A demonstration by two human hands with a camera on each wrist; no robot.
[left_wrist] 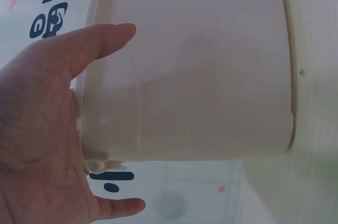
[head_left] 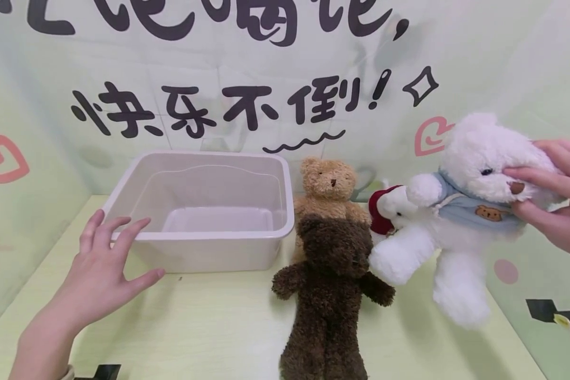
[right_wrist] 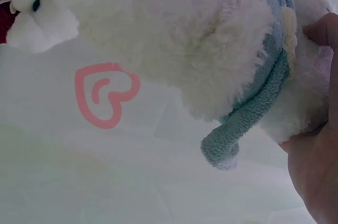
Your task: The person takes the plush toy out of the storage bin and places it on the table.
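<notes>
My right hand (head_left: 567, 195) grips the head of a white teddy bear (head_left: 461, 237) in a light blue top, holding it tilted above the table's right side. In the right wrist view, the thumb and fingers wrap the fur of the white bear (right_wrist: 211, 39). My left hand (head_left: 95, 269) is at the front left corner of a pale plastic bin (head_left: 209, 253), fingers spread over its rim. In the left wrist view, the thumb lies along the outside of the bin (left_wrist: 195, 86); whether it touches cannot be told. The bin's visible floor is bare.
Right of the bin, a dark brown teddy bear (head_left: 330, 316) lies in front of a tan teddy bear (head_left: 331, 184). A small white plush with a red part (head_left: 381, 211) is partly hidden behind the held bear. Printed fabric (head_left: 247, 63) hangs behind the table (head_left: 209, 327).
</notes>
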